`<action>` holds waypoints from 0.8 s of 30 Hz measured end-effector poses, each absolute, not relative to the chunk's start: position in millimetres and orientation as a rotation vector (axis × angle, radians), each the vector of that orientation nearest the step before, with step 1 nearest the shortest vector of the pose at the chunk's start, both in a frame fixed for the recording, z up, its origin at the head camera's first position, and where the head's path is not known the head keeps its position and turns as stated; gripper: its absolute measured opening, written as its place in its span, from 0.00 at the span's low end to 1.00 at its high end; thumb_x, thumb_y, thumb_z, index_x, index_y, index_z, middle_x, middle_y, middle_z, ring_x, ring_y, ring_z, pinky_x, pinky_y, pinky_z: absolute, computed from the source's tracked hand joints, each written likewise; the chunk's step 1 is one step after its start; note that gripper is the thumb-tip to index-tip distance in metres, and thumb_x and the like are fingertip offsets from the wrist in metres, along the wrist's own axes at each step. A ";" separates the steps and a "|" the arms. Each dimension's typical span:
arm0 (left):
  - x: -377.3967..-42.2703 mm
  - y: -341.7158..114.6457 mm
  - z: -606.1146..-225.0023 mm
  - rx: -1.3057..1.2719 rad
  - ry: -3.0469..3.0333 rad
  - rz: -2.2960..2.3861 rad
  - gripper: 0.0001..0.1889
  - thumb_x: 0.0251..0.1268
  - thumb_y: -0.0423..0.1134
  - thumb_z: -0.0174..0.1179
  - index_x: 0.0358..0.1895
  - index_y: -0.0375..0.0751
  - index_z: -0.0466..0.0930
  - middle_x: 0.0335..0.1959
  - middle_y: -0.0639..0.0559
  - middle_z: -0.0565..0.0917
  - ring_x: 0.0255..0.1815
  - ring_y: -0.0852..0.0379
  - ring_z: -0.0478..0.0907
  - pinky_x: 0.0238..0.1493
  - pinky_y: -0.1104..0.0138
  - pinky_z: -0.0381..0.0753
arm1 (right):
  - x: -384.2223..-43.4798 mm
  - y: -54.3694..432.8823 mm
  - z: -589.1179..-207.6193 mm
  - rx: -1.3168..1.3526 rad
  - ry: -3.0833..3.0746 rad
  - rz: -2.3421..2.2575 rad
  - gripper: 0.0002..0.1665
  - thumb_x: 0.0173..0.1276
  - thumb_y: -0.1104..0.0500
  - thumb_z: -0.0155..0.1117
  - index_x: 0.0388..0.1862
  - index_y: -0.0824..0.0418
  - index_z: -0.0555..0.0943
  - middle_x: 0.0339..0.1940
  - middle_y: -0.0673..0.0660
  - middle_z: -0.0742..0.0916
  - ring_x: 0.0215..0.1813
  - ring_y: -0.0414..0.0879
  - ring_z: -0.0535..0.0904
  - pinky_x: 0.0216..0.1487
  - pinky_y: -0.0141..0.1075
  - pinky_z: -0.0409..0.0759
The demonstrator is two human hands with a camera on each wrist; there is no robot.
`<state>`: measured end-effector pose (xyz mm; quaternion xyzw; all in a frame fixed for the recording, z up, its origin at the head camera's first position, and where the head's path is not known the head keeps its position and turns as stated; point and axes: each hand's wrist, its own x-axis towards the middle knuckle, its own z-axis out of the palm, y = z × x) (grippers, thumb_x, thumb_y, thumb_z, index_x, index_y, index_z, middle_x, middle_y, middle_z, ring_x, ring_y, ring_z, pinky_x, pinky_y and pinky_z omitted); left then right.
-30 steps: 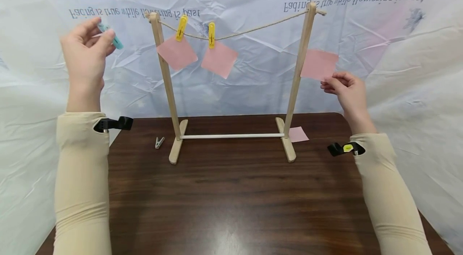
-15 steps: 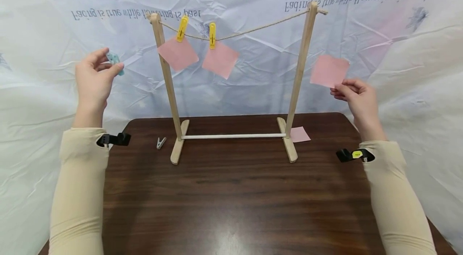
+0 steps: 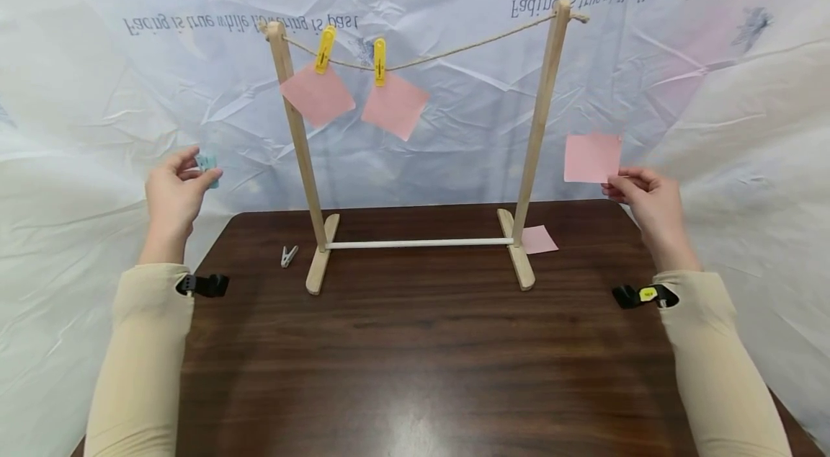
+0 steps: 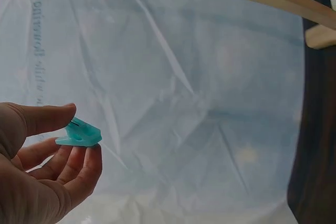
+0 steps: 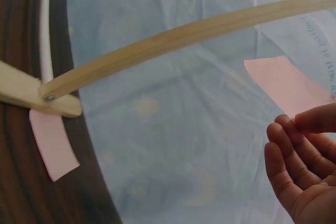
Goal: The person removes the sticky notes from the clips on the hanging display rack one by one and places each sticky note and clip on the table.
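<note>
My left hand [image 3: 173,196] pinches a light-blue clothespin [image 4: 81,134] between thumb and fingertips, left of the wooden stand. Over on the right, my right hand [image 3: 651,208] holds a square pink paper [image 3: 591,158] by its lower corner, raised above the table's back edge. Two more pink papers, a left one [image 3: 318,95] and a right one [image 3: 395,105], hang from the rope [image 3: 473,49] between the posts. A yellow clothespin [image 3: 326,50] grips the left paper and another yellow clothespin [image 3: 380,62] the right one.
The stand's right post [image 3: 541,118] rises between the hanging papers and my right hand. A pink paper [image 3: 540,239] lies by its foot. One small pale clothespin [image 3: 288,256] lies on the dark wooden table [image 3: 415,342]. Printed white cloth [image 3: 454,154] hangs behind.
Both hands have come down, the left with the light-blue clothespin and slightly to the right, the right with the pink paper and outward, away from the right post. The hanging papers stay put.
</note>
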<state>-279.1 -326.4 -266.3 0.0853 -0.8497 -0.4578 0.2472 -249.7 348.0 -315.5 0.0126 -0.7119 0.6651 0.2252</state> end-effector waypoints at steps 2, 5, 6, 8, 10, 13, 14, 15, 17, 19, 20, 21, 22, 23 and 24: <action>-280.5 -330.5 -273.9 0.259 -2.352 -1.241 0.34 0.70 0.44 0.64 0.76 0.43 0.65 0.66 0.40 0.74 0.51 0.66 0.74 0.45 0.80 0.75 | -249.5 350.8 -320.6 0.014 -1.973 1.833 0.03 0.71 0.63 0.67 0.41 0.61 0.84 0.27 0.44 0.89 0.30 0.35 0.86 0.35 0.23 0.82; -283.1 -334.0 -284.2 0.279 -2.386 -1.232 0.34 0.71 0.43 0.63 0.77 0.42 0.64 0.69 0.37 0.73 0.54 0.62 0.74 0.44 0.81 0.74 | -250.2 354.6 -328.4 -0.013 -2.007 1.801 0.03 0.71 0.62 0.67 0.41 0.60 0.85 0.27 0.42 0.89 0.30 0.34 0.85 0.35 0.23 0.82; -284.4 -334.8 -287.8 0.285 -2.397 -1.228 0.34 0.71 0.43 0.63 0.77 0.42 0.64 0.70 0.37 0.72 0.55 0.61 0.74 0.43 0.81 0.73 | -250.6 355.5 -331.1 -0.017 -2.013 1.801 0.03 0.71 0.62 0.67 0.41 0.60 0.85 0.26 0.42 0.89 0.30 0.34 0.85 0.35 0.23 0.82; -287.0 -336.6 -295.9 0.289 -2.419 -1.213 0.34 0.71 0.42 0.63 0.77 0.41 0.63 0.70 0.36 0.72 0.56 0.58 0.74 0.43 0.80 0.73 | -251.3 357.2 -336.8 -0.033 -2.035 1.788 0.04 0.72 0.61 0.66 0.42 0.60 0.84 0.26 0.42 0.88 0.31 0.34 0.85 0.35 0.22 0.81; -289.1 -338.3 -304.5 0.289 -2.437 -1.200 0.33 0.71 0.40 0.62 0.77 0.39 0.64 0.69 0.35 0.73 0.55 0.57 0.74 0.42 0.80 0.73 | -251.7 358.4 -342.7 -0.043 -2.054 1.786 0.04 0.72 0.61 0.66 0.42 0.60 0.84 0.26 0.42 0.88 0.30 0.34 0.85 0.35 0.22 0.81; -291.9 -341.3 -318.0 0.290 -2.469 -1.184 0.32 0.71 0.36 0.62 0.76 0.36 0.64 0.67 0.33 0.74 0.54 0.56 0.74 0.42 0.80 0.72 | -252.1 359.7 -351.3 -0.062 -2.089 1.767 0.05 0.73 0.61 0.65 0.44 0.61 0.83 0.27 0.41 0.88 0.30 0.33 0.84 0.35 0.22 0.81; -292.7 -342.2 -322.2 0.286 -2.481 -1.175 0.32 0.70 0.35 0.62 0.75 0.34 0.64 0.67 0.33 0.74 0.54 0.54 0.75 0.42 0.81 0.71 | -252.2 360.2 -354.0 -0.062 -2.092 1.772 0.06 0.73 0.61 0.64 0.44 0.62 0.82 0.27 0.41 0.88 0.30 0.33 0.84 0.35 0.22 0.81; -293.4 -343.4 -326.4 0.281 -2.499 -1.166 0.32 0.70 0.34 0.62 0.75 0.33 0.64 0.67 0.32 0.74 0.55 0.52 0.75 0.40 0.81 0.71 | -252.3 360.5 -356.4 -0.066 -2.104 1.766 0.06 0.73 0.61 0.64 0.45 0.63 0.81 0.27 0.41 0.88 0.30 0.32 0.84 0.35 0.22 0.81; -295.1 -345.6 -334.3 0.270 -2.525 -1.160 0.32 0.70 0.33 0.62 0.75 0.30 0.63 0.66 0.30 0.74 0.57 0.45 0.76 0.38 0.82 0.70 | -252.6 361.1 -360.8 -0.077 -2.132 1.743 0.07 0.74 0.60 0.63 0.46 0.64 0.80 0.27 0.40 0.88 0.30 0.31 0.84 0.34 0.21 0.81; -296.8 -348.0 -341.9 0.266 -2.555 -1.152 0.33 0.70 0.32 0.62 0.75 0.28 0.62 0.66 0.28 0.73 0.62 0.38 0.75 0.35 0.83 0.70 | -252.8 361.5 -364.6 -0.085 -2.144 1.745 0.09 0.74 0.61 0.63 0.47 0.65 0.79 0.27 0.40 0.88 0.30 0.32 0.84 0.34 0.21 0.81; -297.8 -349.4 -345.9 0.270 -2.569 -1.154 0.33 0.70 0.32 0.61 0.75 0.28 0.61 0.66 0.27 0.73 0.63 0.36 0.74 0.34 0.83 0.69 | -253.0 361.7 -366.5 -0.091 -2.163 1.726 0.10 0.74 0.60 0.63 0.48 0.66 0.79 0.27 0.39 0.88 0.30 0.31 0.84 0.34 0.21 0.81; -298.5 -350.9 -349.7 0.276 -2.581 -1.161 0.33 0.70 0.32 0.61 0.75 0.27 0.61 0.66 0.27 0.72 0.64 0.34 0.73 0.34 0.82 0.70 | -252.9 361.8 -368.2 -0.101 -2.188 1.700 0.11 0.75 0.59 0.63 0.48 0.66 0.79 0.27 0.38 0.87 0.31 0.31 0.84 0.35 0.21 0.81; -299.5 -352.0 -353.8 0.285 -2.589 -1.167 0.33 0.70 0.31 0.61 0.75 0.26 0.60 0.66 0.26 0.72 0.64 0.33 0.73 0.34 0.82 0.69 | -253.0 362.1 -370.2 -0.105 -2.205 1.687 0.12 0.75 0.59 0.62 0.49 0.67 0.79 0.28 0.38 0.87 0.31 0.31 0.84 0.35 0.21 0.81; -300.2 -353.5 -358.1 0.295 -2.605 -1.170 0.33 0.70 0.31 0.61 0.75 0.25 0.60 0.66 0.25 0.72 0.64 0.33 0.73 0.33 0.82 0.69 | -252.9 362.4 -372.2 -0.113 -2.222 1.675 0.14 0.75 0.58 0.62 0.51 0.69 0.78 0.28 0.37 0.87 0.31 0.31 0.84 0.35 0.21 0.81; -301.0 -354.9 -362.6 0.309 -2.614 -1.176 0.33 0.70 0.31 0.61 0.75 0.25 0.59 0.66 0.24 0.72 0.64 0.32 0.73 0.33 0.81 0.70 | -253.0 362.8 -374.4 -0.122 -2.237 1.663 0.16 0.75 0.58 0.62 0.52 0.70 0.78 0.28 0.37 0.87 0.31 0.31 0.84 0.36 0.21 0.81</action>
